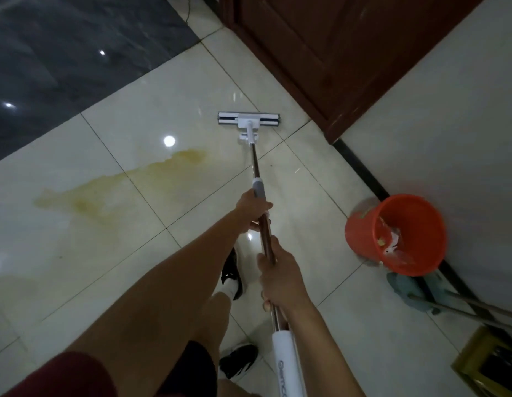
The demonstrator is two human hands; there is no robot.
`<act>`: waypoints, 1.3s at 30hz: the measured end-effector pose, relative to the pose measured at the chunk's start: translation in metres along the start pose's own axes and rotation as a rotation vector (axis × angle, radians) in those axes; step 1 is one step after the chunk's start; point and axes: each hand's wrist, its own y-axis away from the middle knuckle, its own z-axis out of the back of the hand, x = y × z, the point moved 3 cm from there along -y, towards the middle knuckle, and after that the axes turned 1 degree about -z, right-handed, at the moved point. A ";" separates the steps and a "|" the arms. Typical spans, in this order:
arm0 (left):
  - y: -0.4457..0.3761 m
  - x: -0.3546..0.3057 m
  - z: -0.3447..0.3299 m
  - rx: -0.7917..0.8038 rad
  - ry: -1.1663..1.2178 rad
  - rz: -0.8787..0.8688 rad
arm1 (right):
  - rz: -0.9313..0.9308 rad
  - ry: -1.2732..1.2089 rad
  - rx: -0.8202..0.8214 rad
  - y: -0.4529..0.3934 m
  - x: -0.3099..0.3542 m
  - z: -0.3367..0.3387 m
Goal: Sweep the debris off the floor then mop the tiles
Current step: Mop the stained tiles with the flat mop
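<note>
Mopping is in hand: left hand (252,209) and right hand (279,277) each grip the sponge mop (249,123) handle, its head on the tiles (77,267) (near the door). Next, swing left onto the yellow spill (114,186).

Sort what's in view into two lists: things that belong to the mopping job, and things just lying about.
Part of the job:
- mop, head flat on the tiles
- left hand and right hand, both gripping its pole
- yellowish stain on the tiles, left of the mop
- orange bucket holding scraps

Lying about:
- wooden door
- teal cloth mop by the wall
- yellow crate
</note>
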 end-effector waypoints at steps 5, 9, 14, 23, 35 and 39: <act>-0.045 -0.073 0.013 0.009 0.029 0.084 | 0.022 0.016 -0.012 -0.042 0.059 0.026; -0.059 -0.092 0.000 0.009 -0.005 0.135 | -0.014 -0.008 -0.017 -0.042 0.071 0.051; -0.051 -0.100 -0.016 -0.033 0.031 0.135 | -0.026 0.019 0.013 -0.039 0.075 0.074; -0.015 -0.097 -0.059 -0.170 0.122 0.065 | 0.087 0.185 0.102 -0.020 0.069 0.133; 0.065 -0.042 -0.072 -0.423 0.469 0.084 | 0.218 0.447 0.369 0.028 0.075 0.183; 0.088 -0.006 -0.044 -0.513 0.585 0.097 | 0.250 0.564 0.457 0.040 0.079 0.162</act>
